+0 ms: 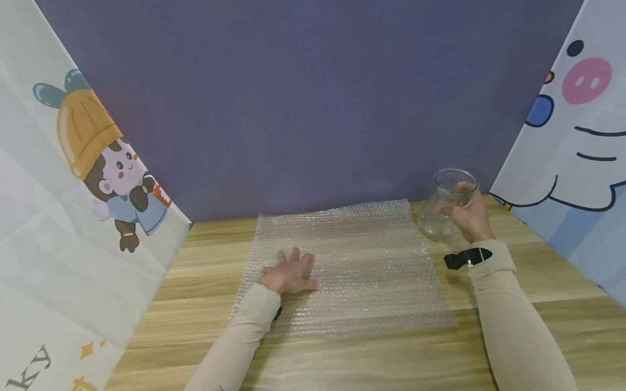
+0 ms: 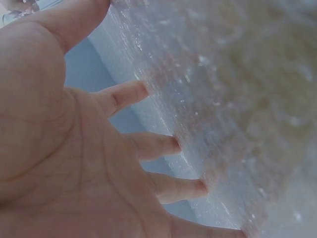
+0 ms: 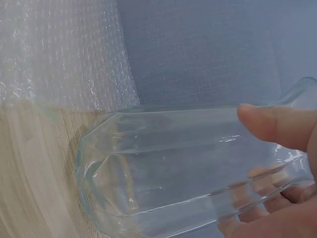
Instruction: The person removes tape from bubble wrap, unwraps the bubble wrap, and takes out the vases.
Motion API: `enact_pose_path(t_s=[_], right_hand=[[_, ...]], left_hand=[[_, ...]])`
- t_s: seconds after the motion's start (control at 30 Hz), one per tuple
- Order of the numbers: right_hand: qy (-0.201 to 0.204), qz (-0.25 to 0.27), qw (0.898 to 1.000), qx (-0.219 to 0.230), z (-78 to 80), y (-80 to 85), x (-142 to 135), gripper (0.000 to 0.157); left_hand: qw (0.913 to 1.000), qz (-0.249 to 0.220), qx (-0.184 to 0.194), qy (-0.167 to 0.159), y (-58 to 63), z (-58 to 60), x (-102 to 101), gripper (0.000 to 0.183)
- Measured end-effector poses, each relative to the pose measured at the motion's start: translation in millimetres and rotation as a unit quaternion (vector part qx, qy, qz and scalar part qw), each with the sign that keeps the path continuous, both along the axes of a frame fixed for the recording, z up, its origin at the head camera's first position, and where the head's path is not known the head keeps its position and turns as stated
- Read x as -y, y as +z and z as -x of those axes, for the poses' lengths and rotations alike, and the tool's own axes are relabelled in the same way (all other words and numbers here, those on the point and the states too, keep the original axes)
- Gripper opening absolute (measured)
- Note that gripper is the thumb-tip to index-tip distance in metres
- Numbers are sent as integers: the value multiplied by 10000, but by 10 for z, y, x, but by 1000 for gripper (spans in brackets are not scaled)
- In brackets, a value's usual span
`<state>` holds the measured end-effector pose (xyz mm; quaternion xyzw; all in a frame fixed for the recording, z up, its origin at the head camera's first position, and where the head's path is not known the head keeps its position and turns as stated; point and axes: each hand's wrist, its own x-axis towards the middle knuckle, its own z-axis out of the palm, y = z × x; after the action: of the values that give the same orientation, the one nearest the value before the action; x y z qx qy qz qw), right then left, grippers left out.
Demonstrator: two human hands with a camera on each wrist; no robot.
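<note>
A sheet of clear bubble wrap (image 1: pixel 362 260) lies flat on the wooden table. My left hand (image 1: pixel 289 272) rests on its left part with the fingers spread, and in the left wrist view the fingertips (image 2: pixel 141 89) touch the plastic. To the right of the sheet, my right hand (image 1: pixel 470 217) grips a clear glass vase (image 1: pixel 435 214) around its neck. The vase stands tilted a little, its wide mouth up. Seen from the right wrist, the vase's faceted body (image 3: pixel 163 163) shows through, with the thumb on one side and the fingers round the other.
The table (image 1: pixel 342 364) has a wood-grain top. A blue-grey wall panel (image 1: pixel 313 108) rises behind the sheet. White side panels with cartoon prints stand at the left (image 1: pixel 44 217) and right (image 1: pixel 587 163).
</note>
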<state>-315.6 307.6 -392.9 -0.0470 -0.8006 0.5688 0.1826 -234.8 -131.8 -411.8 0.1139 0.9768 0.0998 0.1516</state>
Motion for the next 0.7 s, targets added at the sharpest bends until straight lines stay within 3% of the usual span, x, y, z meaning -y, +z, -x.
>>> enact_pose_path(t_s=[0.33, 0.7], right_hand=[[177, -14, 9997, 188, 85, -12, -34, 76], [353, 199, 9977, 543, 152, 18, -81, 96]], left_hand=[[10000, 9, -13, 5, 4, -2, -5, 86], [10000, 30, -13, 45, -16, 4, -7, 86]])
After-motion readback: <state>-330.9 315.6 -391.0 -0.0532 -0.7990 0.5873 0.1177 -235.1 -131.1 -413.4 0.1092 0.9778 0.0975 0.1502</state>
